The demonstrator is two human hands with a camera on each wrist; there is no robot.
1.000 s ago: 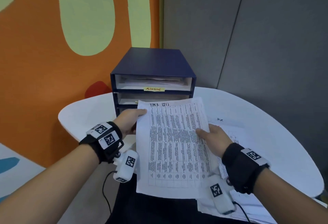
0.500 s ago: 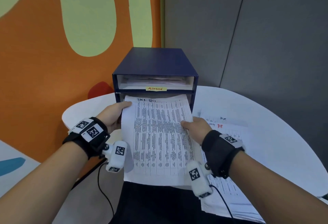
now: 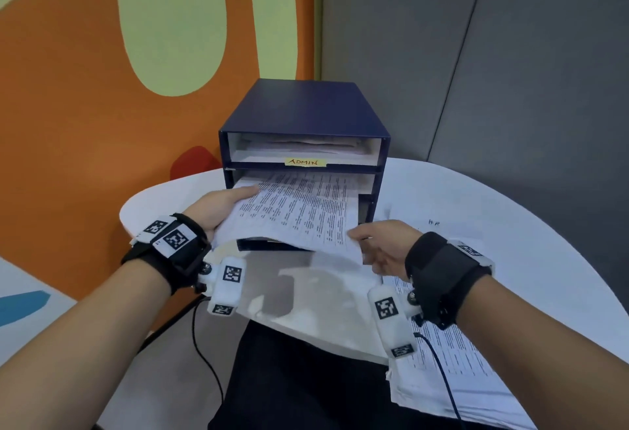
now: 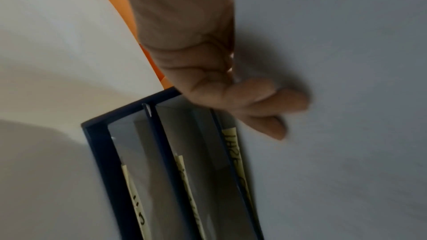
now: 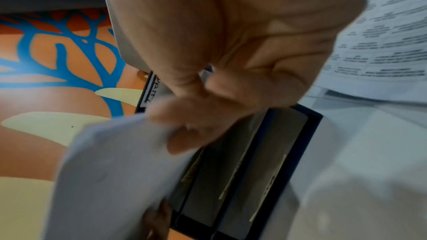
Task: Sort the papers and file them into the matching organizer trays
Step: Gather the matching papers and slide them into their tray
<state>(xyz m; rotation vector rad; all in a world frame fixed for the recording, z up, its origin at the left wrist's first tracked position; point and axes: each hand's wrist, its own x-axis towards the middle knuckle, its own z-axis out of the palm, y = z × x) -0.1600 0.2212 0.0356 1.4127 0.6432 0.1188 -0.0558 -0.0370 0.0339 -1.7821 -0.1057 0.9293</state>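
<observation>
A navy organizer (image 3: 303, 109) stands at the back of the white table (image 3: 493, 191). Its top tray holds papers and carries a yellow ADMIN label (image 3: 304, 162). A printed sheet (image 3: 306, 211) lies partly inside the second tray, its near end sagging out. My left hand (image 3: 238, 196) grips the sheet's left edge, with fingers (image 4: 265, 109) curled beneath the sheet (image 4: 335, 98). My right hand (image 3: 360, 237) pinches the sheet's near right corner (image 5: 129, 143). The organizer's lower trays (image 5: 277, 161) bear yellow labels.
A stack of printed papers (image 3: 459, 361) lies on the table by my right forearm, one marked with handwriting (image 3: 434, 222). An orange and green wall (image 3: 102, 89) is close on the left, grey panels (image 3: 510, 55) behind. A black cable (image 3: 200, 354) hangs below.
Both hands have moved forward and lowered the sheet from above the table into the second tray's opening. Its far end has gone inside, under the ADMIN tray.
</observation>
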